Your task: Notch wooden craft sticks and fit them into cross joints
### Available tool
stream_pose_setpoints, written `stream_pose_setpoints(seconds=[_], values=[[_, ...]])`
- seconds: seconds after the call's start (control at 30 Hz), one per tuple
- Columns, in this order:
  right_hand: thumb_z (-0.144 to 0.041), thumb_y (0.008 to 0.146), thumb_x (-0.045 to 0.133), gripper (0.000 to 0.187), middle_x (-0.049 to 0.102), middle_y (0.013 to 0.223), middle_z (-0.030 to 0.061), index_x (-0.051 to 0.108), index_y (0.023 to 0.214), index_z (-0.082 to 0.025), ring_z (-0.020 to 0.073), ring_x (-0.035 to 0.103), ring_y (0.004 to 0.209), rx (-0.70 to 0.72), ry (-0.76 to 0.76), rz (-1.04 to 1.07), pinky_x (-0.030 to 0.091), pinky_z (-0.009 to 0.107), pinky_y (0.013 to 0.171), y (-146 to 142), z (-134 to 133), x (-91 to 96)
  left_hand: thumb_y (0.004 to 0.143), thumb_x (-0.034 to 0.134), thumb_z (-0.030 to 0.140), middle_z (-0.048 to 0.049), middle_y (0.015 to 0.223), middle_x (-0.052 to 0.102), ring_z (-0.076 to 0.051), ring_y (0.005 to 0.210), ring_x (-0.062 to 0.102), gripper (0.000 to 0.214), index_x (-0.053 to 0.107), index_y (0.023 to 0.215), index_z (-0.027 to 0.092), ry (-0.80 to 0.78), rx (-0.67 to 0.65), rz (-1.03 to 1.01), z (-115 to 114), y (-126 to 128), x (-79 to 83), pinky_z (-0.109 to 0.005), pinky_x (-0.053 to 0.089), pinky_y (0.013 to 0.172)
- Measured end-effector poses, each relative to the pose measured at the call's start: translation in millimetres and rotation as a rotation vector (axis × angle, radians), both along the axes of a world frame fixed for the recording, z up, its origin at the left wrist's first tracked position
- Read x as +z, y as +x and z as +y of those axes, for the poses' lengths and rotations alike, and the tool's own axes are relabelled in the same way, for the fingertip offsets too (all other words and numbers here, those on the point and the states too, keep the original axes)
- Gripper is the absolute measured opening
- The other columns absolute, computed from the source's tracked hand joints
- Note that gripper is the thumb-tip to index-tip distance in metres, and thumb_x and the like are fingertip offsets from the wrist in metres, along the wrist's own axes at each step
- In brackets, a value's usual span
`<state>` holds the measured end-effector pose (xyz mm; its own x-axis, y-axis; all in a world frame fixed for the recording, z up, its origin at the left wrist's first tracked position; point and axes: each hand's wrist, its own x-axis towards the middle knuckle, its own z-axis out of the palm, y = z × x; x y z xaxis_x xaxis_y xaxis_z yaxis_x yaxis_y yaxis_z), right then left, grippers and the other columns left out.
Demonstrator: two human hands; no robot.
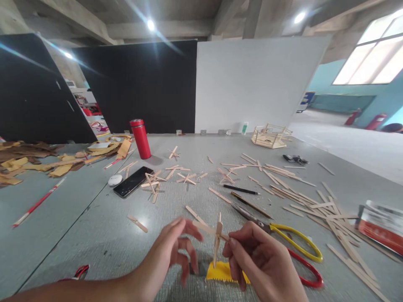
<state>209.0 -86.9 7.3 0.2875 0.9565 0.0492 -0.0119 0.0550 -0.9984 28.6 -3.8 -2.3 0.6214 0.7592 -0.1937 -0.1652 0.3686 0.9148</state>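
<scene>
My right hand (262, 262) pinches a small cross made of two glued wooden sticks (216, 235), one upright and one slanting to the left. Its lower tip rests on a yellow serrated scraper (220, 272) on the grey table (94, 235). My left hand (171, 253) hovers just left of the cross with fingers curled and apart, fingertips close to the slanted stick's end, holding nothing. Scissors with yellow and red handles (296, 247) lie just behind my right hand.
Several loose wooden sticks (302, 197) are scattered across the table. A black phone (132, 181), a white puck (115, 180), a red flask (140, 139), a black pen (241, 190), cardboard scraps (47, 161) and a stick-built frame (270, 136) lie farther back. A printed box (382, 226) sits at the right.
</scene>
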Motion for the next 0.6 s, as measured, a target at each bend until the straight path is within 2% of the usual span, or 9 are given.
stream_pose_setpoints(seconds=[0.1, 0.17, 0.27, 0.33, 0.43, 0.6], values=[[-0.054, 0.089, 0.078, 0.040, 0.071, 0.070, 0.0026, 0.058, 0.083, -0.020, 0.0084, 0.057, 0.048, 0.013, 0.020, 0.047, 0.046, 0.019, 0.044, -2.1, -3.0, 0.2, 0.089, 0.061, 0.073, -0.0100, 0.094, 0.071, -0.013, 0.056, 0.066, 0.062, 0.067, 0.104, 0.013, -0.135, -0.293, -0.056, -4.0, 3.1, -8.3, -0.018, 0.042, 0.040], [-0.052, 0.090, 0.077, 0.038, 0.071, 0.073, 0.0029, 0.058, 0.084, -0.020, 0.0098, 0.060, 0.051, 0.054, 0.035, 0.077, 0.048, 0.020, 0.045, -3.6, -5.0, -0.7, 0.084, 0.074, 0.068, -0.0082, 0.085, 0.072, -0.010, 0.052, 0.065, 0.059, 0.068, 0.104, 0.013, -0.129, -0.365, -0.113, -6.1, 4.6, -14.0, -0.016, 0.043, 0.043], [-0.051, 0.093, 0.074, 0.035, 0.070, 0.074, 0.0020, 0.058, 0.086, -0.021, 0.0097, 0.060, 0.053, 0.138, 0.041, 0.115, 0.045, 0.019, 0.046, -3.9, -5.9, -2.4, 0.080, 0.085, 0.058, -0.0034, 0.073, 0.071, -0.007, 0.045, 0.060, 0.053, 0.065, 0.102, 0.014, -0.097, -0.322, -0.194, -8.8, 5.5, -18.6, -0.016, 0.043, 0.042], [-0.051, 0.095, 0.072, 0.034, 0.068, 0.074, 0.0009, 0.059, 0.089, -0.020, 0.0078, 0.055, 0.051, 0.195, 0.032, 0.126, 0.041, 0.018, 0.046, -2.3, -4.6, -4.1, 0.081, 0.086, 0.054, -0.0012, 0.067, 0.069, -0.006, 0.042, 0.055, 0.048, 0.063, 0.097, 0.015, -0.086, -0.278, -0.207, -10.4, 4.6, -16.2, -0.016, 0.044, 0.042], [-0.052, 0.097, 0.069, 0.032, 0.066, 0.075, 0.0000, 0.062, 0.096, -0.020, 0.0069, 0.049, 0.050, 0.266, 0.019, 0.129, 0.038, 0.018, 0.045, 1.6, -1.6, -8.4, 0.080, 0.085, 0.054, 0.0010, 0.066, 0.065, -0.005, 0.040, 0.051, 0.047, 0.061, 0.092, 0.016, -0.058, -0.252, -0.168, -11.9, 1.2, -3.8, -0.017, 0.043, 0.041], [-0.049, 0.099, 0.066, 0.032, 0.060, 0.070, 0.0004, 0.068, 0.087, -0.020, 0.0121, 0.054, 0.057, 0.323, -0.002, 0.052, 0.044, 0.021, 0.048, 4.6, -2.2, -20.2, 0.081, 0.081, 0.058, 0.0037, 0.066, 0.058, -0.003, 0.040, 0.042, 0.048, 0.066, 0.094, 0.015, 0.049, -0.247, 0.042, -11.9, -6.1, 17.1, -0.015, 0.038, 0.038]])
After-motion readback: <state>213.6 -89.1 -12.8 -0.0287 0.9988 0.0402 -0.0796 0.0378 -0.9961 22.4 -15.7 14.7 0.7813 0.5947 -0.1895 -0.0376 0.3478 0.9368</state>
